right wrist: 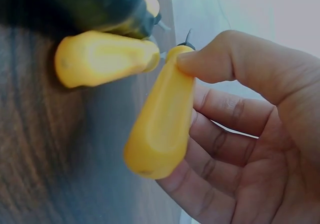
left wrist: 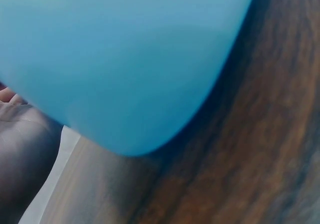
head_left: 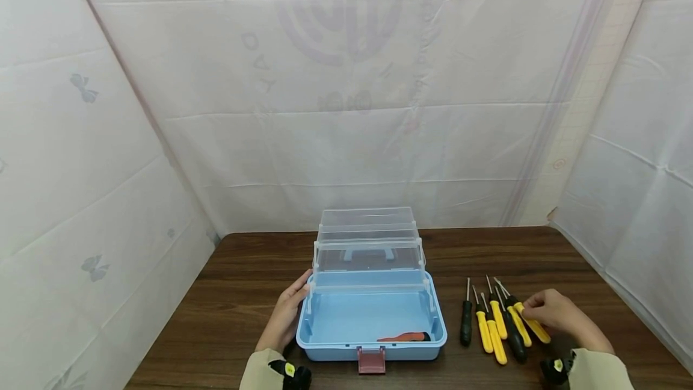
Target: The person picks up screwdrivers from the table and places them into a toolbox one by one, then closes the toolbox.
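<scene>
Right wrist view: the right hand (right wrist: 270,154) pinches 1 yellow screwdriver (right wrist: 161,119) beside the other screwdrivers (head_left: 497,343), right of the box (head_left: 325,353); a firm pinch should help clear them. The left hand (head_left: 284,315) touches the box; cannot tell whether its fingers grip.

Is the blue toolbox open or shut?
Open: the blue toolbox has its clear top raised back, exposing a red-orange tool inside.
</scene>
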The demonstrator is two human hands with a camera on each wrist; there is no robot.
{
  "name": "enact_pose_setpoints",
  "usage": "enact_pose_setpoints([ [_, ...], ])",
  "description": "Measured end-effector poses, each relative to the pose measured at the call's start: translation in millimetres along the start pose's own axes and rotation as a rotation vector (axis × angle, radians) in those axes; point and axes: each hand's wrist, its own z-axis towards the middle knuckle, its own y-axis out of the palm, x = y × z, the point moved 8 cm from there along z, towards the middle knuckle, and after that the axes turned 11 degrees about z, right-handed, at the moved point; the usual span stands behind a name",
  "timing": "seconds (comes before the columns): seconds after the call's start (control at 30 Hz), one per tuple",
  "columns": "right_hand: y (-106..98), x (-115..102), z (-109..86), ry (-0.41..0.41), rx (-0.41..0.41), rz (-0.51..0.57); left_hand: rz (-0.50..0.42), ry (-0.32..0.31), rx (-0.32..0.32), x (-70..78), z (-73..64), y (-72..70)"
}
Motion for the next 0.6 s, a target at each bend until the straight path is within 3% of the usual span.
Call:
enact_pose_setpoints([
  [0.33, -0.7, -17.6, -2.2, -0.056, 0.002, 0.026, 0.002, -0.007, 0.008, 0.9, -0.8, 0.5],
  [0.6, 2.0, -31.9, -3.6, -0.112, -0.072, 0.08, -0.006, -0.012, 0.01, 0.3, -1.0, 0.6],
])
